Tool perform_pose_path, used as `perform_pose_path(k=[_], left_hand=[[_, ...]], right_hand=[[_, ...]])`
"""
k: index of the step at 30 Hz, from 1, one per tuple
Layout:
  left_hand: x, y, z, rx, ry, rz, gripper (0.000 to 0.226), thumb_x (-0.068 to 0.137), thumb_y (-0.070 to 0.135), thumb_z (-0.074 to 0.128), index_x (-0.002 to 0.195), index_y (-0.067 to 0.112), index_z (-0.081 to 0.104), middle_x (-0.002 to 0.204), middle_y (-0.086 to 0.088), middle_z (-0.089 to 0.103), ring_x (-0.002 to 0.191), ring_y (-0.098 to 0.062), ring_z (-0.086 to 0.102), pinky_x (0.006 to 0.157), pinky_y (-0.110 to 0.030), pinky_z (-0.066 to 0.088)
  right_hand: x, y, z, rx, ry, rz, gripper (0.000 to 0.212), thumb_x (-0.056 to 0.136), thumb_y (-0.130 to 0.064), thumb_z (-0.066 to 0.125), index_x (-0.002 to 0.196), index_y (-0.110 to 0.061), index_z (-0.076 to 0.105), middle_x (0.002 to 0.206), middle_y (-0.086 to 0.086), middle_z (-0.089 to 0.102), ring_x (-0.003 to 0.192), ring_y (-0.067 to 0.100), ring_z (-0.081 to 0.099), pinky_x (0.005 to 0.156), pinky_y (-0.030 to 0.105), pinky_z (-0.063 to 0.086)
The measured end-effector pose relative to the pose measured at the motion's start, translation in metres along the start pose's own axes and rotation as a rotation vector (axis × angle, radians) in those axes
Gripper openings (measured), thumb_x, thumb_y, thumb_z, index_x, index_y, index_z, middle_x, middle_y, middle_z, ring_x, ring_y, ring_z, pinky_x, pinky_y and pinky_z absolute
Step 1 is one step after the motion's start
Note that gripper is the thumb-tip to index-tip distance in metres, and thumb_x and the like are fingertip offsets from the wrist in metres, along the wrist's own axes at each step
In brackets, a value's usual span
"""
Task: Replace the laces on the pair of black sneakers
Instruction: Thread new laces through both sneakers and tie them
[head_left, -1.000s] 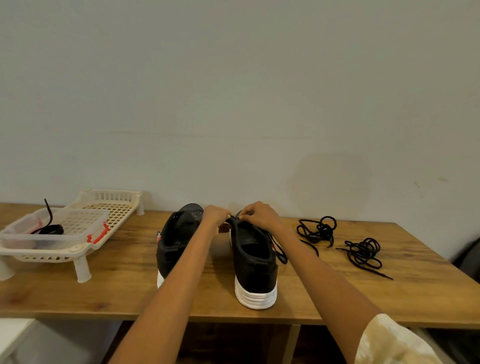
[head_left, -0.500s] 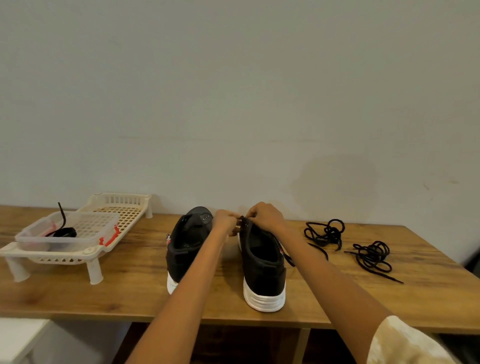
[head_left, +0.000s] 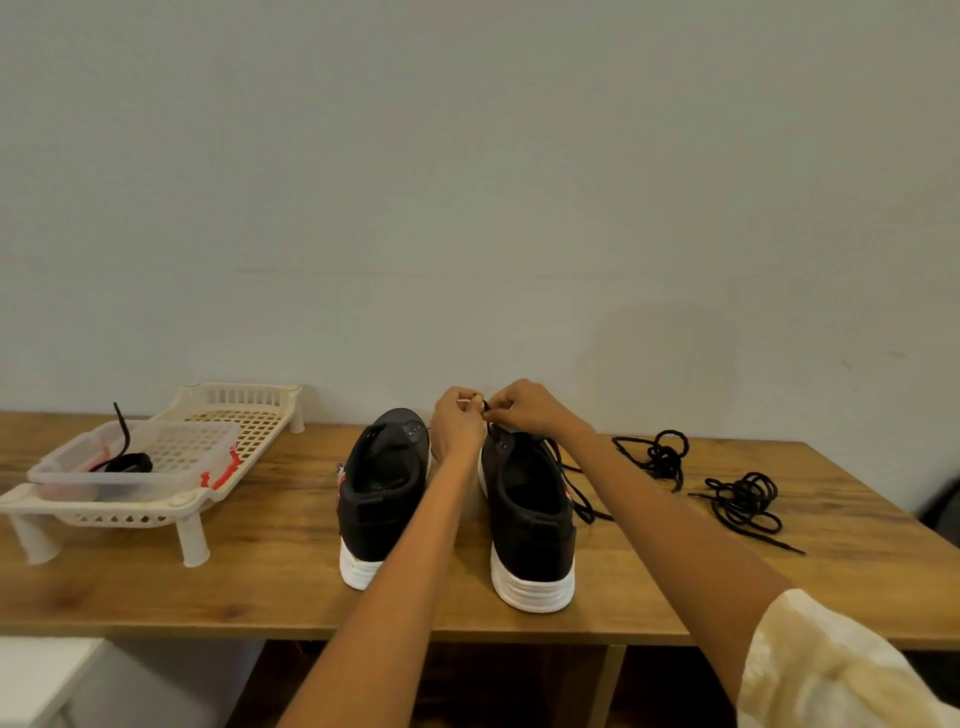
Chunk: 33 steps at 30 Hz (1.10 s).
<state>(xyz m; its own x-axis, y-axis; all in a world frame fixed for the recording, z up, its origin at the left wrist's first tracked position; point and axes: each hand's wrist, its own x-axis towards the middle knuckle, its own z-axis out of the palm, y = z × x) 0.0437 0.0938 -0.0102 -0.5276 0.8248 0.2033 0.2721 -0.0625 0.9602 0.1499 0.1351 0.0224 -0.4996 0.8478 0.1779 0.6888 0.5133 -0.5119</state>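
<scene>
Two black sneakers with white soles stand heel-toward-me on the wooden table: the left sneaker (head_left: 382, 483) shows bare eyelets, the right sneaker (head_left: 527, 514) has a black lace (head_left: 574, 493) trailing off its right side. My left hand (head_left: 457, 423) and my right hand (head_left: 524, 405) meet above the right sneaker's toe end, both pinching the lace's end between their fingertips. Two loose tangles of black laces lie to the right, one farther back (head_left: 660, 454) and one nearer (head_left: 745, 499).
A cream slotted rack (head_left: 156, 499) on short legs stands at the table's left, carrying a clear plastic box (head_left: 130, 457) with a black lace inside. The wall runs close behind the table. The table's front edge (head_left: 260, 631) lies near me.
Both hands have lifted slightly from the right sneaker's tongue, drawing the lace end upward. The camera has shifted a little, moving everything rightward in view.
</scene>
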Motion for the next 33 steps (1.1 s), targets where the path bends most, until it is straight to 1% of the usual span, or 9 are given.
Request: perform_pose_path(k=[4,8,13,15,18,23,25,29,33], left_hand=[[0.005,-0.004,0.002,-0.24,-0.056,-0.129,0.024,0.097,0.004,0.041,0.113,0.007,0.059,0.112,-0.011,0.064,0.094,-0.024,0.059,0.08,-0.034,0.052],[0.002,-0.013,0.009,-0.082,-0.314,-0.188,0.027,0.093,0.002,0.05,0.117,0.002,0.062,0.117,-0.016,0.064,0.108,-0.029,0.059,0.096,-0.038,0.049],[0.001,-0.019,0.004,-0.144,-0.169,-0.141,0.012,0.092,0.015,0.061,0.093,0.005,0.067,0.094,-0.015,0.069,0.088,-0.026,0.064,0.088,-0.041,0.054],[0.002,-0.012,-0.001,-0.232,-0.092,-0.15,0.01,0.092,0.014,0.061,0.096,0.007,0.065,0.091,-0.017,0.068,0.077,-0.026,0.064,0.081,-0.04,0.056],[0.003,0.012,-0.01,-0.395,0.019,-0.091,0.009,0.092,0.011,0.061,0.084,0.007,0.062,0.084,-0.013,0.066,0.065,-0.022,0.064,0.072,-0.036,0.059],[0.003,0.04,-0.021,-0.635,0.108,0.045,0.011,0.092,0.012,0.061,0.094,0.003,0.066,0.083,-0.009,0.067,0.071,-0.019,0.069,0.063,-0.022,0.058],[0.001,0.042,-0.022,-0.668,0.1,0.084,0.011,0.092,0.013,0.06,0.092,0.004,0.067,0.081,-0.008,0.067,0.071,-0.016,0.068,0.066,-0.022,0.058],[-0.001,0.044,-0.024,-0.709,0.083,0.139,0.017,0.094,0.011,0.056,0.08,0.015,0.066,0.078,0.001,0.066,0.072,-0.009,0.066,0.073,-0.023,0.057],[0.012,0.019,-0.02,-0.293,0.052,0.009,0.024,0.097,0.006,0.045,0.081,0.013,0.062,0.087,-0.008,0.063,0.085,-0.025,0.057,0.075,-0.032,0.045]], right_hand=[[0.008,-0.016,-0.011,0.006,0.098,-0.021,0.022,0.09,-0.023,0.064,0.088,-0.003,0.073,0.069,0.0,0.061,0.062,0.01,0.053,0.061,0.017,0.042],[0.018,-0.057,-0.045,0.459,0.34,-0.063,0.017,0.092,-0.017,0.062,0.094,-0.002,0.071,0.073,0.004,0.064,0.064,0.011,0.058,0.062,0.016,0.052],[0.028,-0.088,-0.087,0.867,0.558,-0.116,0.012,0.092,-0.014,0.062,0.095,-0.004,0.067,0.079,0.006,0.064,0.061,0.014,0.062,0.06,0.021,0.053],[0.024,-0.079,-0.082,0.846,0.489,-0.072,0.01,0.092,-0.012,0.06,0.094,-0.005,0.066,0.081,0.007,0.065,0.062,0.016,0.064,0.058,0.021,0.053],[0.008,-0.051,-0.056,0.597,0.218,0.075,0.013,0.091,-0.007,0.062,0.101,0.0,0.066,0.08,0.01,0.066,0.064,0.016,0.063,0.056,0.02,0.055],[-0.014,-0.019,-0.018,0.238,-0.062,0.101,0.029,0.087,-0.006,0.065,0.116,0.0,0.064,0.085,0.011,0.067,0.063,0.01,0.062,0.067,0.02,0.055],[-0.015,-0.018,-0.01,0.149,-0.025,0.08,0.025,0.088,-0.011,0.066,0.112,-0.002,0.066,0.086,0.007,0.065,0.068,0.012,0.061,0.072,0.02,0.051],[-0.006,-0.024,-0.015,0.084,0.153,0.072,0.02,0.089,-0.016,0.064,0.097,0.002,0.07,0.079,0.008,0.064,0.06,0.007,0.055,0.061,0.013,0.043],[0.006,-0.041,-0.031,0.29,0.371,0.035,0.021,0.09,-0.012,0.062,0.094,0.008,0.068,0.083,0.017,0.068,0.066,0.016,0.058,0.072,0.03,0.053]])
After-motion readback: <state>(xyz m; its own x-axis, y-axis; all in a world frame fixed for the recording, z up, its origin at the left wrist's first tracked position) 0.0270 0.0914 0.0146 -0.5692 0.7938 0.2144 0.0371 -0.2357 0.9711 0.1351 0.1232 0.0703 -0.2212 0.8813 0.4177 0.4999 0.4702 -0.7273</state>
